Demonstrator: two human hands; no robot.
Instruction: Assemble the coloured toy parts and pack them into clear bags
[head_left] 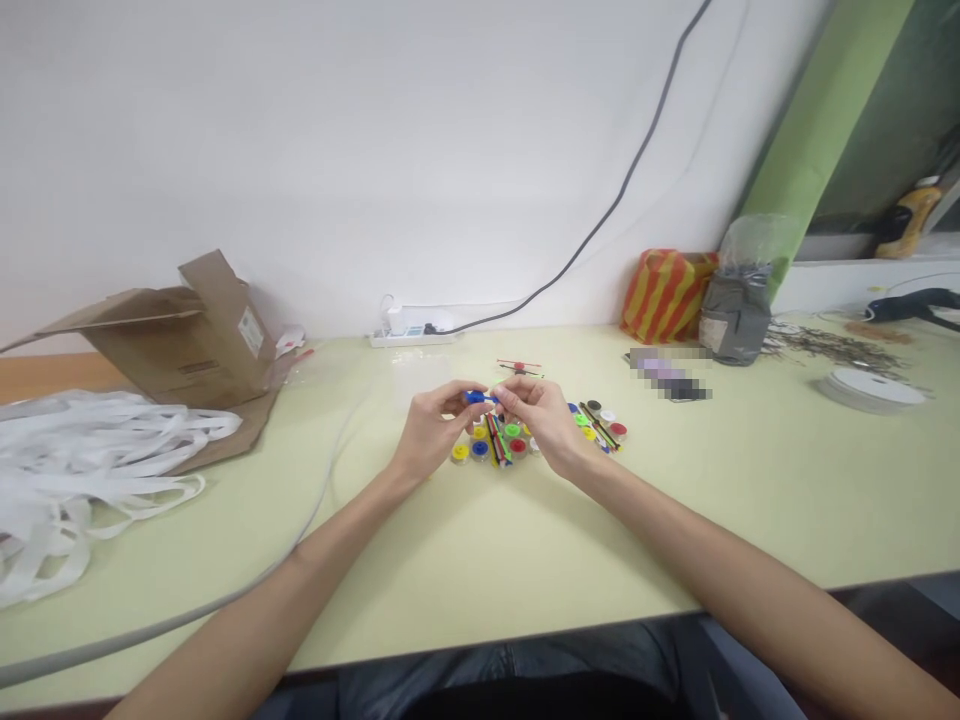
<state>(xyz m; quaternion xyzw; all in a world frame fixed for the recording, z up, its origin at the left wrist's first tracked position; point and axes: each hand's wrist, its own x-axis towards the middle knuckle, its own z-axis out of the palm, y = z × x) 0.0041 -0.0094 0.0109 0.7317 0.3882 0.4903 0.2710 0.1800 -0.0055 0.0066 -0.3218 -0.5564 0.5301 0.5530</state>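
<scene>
My left hand (433,432) and my right hand (541,420) meet over the middle of the pale green table (480,560). Their fingertips are pinched on the two ends of a small blue plastic piece (477,397). Right below the hands lies a heap of small coloured wheels and thin sticks (517,440), yellow, blue, green and red. A second cluster of such parts (604,425) lies just right of my right hand. A small assembled red and green piece (519,367) lies farther back.
An open cardboard box (187,335) and a pile of white straps (82,470) are at the left. A grey cable (225,600) crosses the table. A power strip (411,335) sits by the wall. A striped bag (664,295), a plastic bag (739,300) and a white roll (870,387) stand at the right.
</scene>
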